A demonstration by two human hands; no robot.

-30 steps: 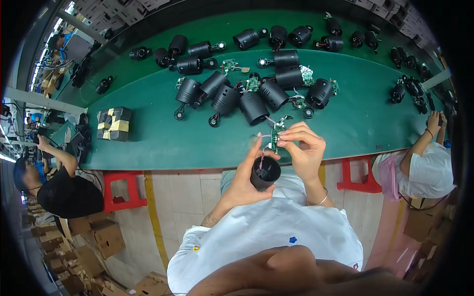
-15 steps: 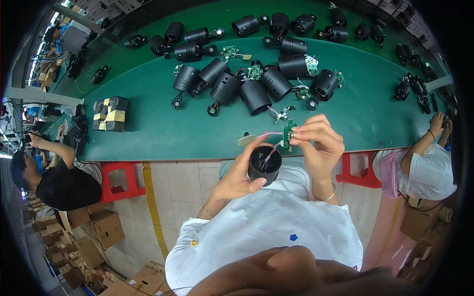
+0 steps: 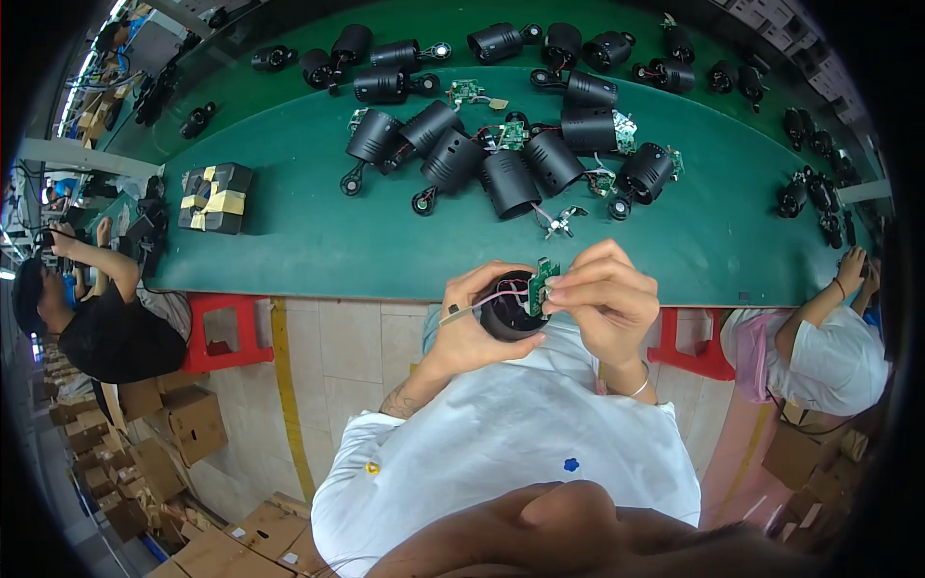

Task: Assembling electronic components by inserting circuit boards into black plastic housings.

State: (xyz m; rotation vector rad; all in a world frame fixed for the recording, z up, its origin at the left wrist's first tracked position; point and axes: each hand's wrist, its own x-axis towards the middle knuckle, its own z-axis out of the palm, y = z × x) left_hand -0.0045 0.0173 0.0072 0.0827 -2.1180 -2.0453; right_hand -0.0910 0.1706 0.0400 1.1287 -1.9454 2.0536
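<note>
Two hands meet just in front of the person's chest, near the front edge of the green tabletop (image 3: 289,241). The left hand (image 3: 477,323) is wrapped around a black round tube (image 3: 508,313), and its grip is closed on the tube from the left side and below. The open end of the tube faces up. The right hand (image 3: 602,294) pinches a small green board (image 3: 545,284) between thumb and fingers, so its grip is closed on the board. The board stands upright at the right rim of the tube. Thin pink and white wires (image 3: 501,297) run from the board across the mouth of the tube and out to the left.

Many more black tubes (image 3: 511,183) lie on their sides in the middle of the tabletop, some with green boards and wires hanging out. A small metal part (image 3: 562,221) lies alone, just past the hands. A dark box with yellow tape (image 3: 216,197) sits far to the left. Red stools (image 3: 226,328) stand under the tabletop edge. Brown cardboard boxes (image 3: 183,424) are on the floor at the left. One other person sits at the left side and another at the right.
</note>
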